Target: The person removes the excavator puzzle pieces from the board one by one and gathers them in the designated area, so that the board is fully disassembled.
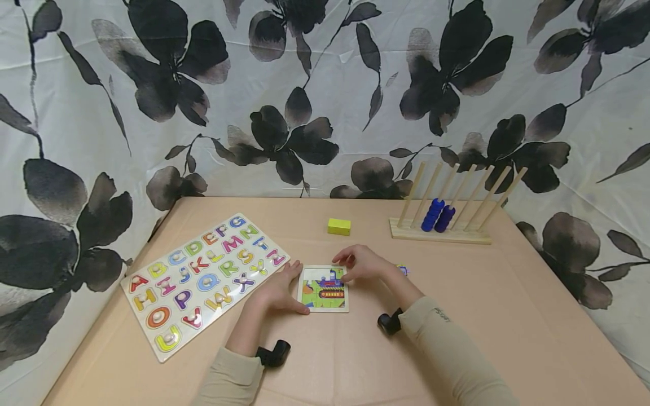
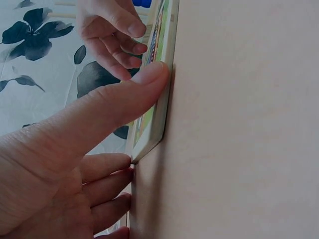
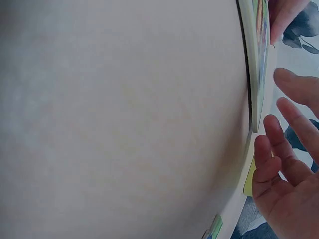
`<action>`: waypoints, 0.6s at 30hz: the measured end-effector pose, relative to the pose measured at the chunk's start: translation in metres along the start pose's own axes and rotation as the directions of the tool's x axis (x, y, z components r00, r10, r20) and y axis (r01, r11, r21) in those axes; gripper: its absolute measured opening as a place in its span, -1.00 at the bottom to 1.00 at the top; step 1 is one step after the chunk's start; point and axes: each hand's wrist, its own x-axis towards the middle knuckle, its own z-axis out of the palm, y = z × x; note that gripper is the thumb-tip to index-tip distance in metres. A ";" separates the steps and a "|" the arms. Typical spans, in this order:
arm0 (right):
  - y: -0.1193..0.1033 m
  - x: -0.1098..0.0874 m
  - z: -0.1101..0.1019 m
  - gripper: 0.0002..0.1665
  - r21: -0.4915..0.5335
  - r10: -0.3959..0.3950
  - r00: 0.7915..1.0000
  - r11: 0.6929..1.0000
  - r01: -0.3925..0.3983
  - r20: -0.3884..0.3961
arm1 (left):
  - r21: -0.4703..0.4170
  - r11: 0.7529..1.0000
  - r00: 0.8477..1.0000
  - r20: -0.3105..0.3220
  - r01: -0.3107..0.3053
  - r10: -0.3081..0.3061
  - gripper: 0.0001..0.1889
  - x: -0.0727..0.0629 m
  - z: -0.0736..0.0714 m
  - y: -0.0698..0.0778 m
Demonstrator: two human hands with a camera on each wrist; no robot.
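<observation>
A small square picture puzzle with a pale frame lies on the table, showing a colourful vehicle on green and a white patch at its upper left. My left hand rests along its left side; in the left wrist view the thumb presses on the rim and the nearly straight fingers touch the corner. Above the puzzle's upper right edge hovers my right hand, fingers loosely bent and spread. The right wrist view shows nothing between those fingers. A small piece lies partly hidden behind the right forearm.
A letter board with coloured knobbed letters lies at the left. A yellow block sits beyond the puzzle. At the back right stands a wooden peg rack with blue beads on two pegs. Floral cloth hangs behind the table.
</observation>
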 end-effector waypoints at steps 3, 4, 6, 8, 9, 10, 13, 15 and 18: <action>0.000 0.002 0.001 -0.52 -0.022 -0.015 1.000 1.000 0.015 0.023 | -0.001 1.000 1.000 -0.001 0.000 0.000 0.09 0.000 0.000 0.000; -0.001 0.002 0.001 -0.52 -0.031 -0.019 0.999 0.999 0.020 0.033 | -0.001 1.000 1.000 0.000 0.000 0.000 0.09 0.001 0.000 0.000; -0.002 0.003 0.002 -0.54 -0.046 -0.022 0.999 0.999 0.024 0.046 | 0.001 1.000 1.000 0.000 0.000 0.000 0.09 0.001 0.000 0.000; -0.002 0.004 0.003 -0.56 -0.059 -0.019 0.998 0.998 0.022 0.053 | 0.002 1.000 1.000 0.002 0.000 0.000 0.09 0.001 0.000 0.000; -0.003 0.005 0.003 -0.57 -0.065 -0.017 0.998 0.998 0.021 0.058 | 0.003 1.000 1.000 0.002 -0.002 0.002 0.09 0.001 0.000 0.000; -0.003 0.005 0.003 -0.58 -0.069 -0.015 0.998 0.997 0.019 0.063 | 0.004 1.000 1.000 0.003 -0.003 0.003 0.09 0.001 0.000 0.000; -0.005 0.007 0.003 -0.59 -0.082 -0.006 0.997 0.997 0.012 0.080 | 0.005 1.000 1.000 0.003 -0.005 0.005 0.09 0.001 -0.001 0.001; -0.005 0.008 0.003 -0.59 -0.088 0.006 0.995 0.996 0.002 0.097 | 0.005 1.000 1.000 0.003 -0.003 0.003 0.09 0.001 -0.001 0.000; -0.006 0.009 0.001 -0.59 -0.101 0.019 0.993 0.995 -0.007 0.119 | 0.005 1.000 1.000 0.003 -0.001 0.001 0.09 0.001 0.000 0.000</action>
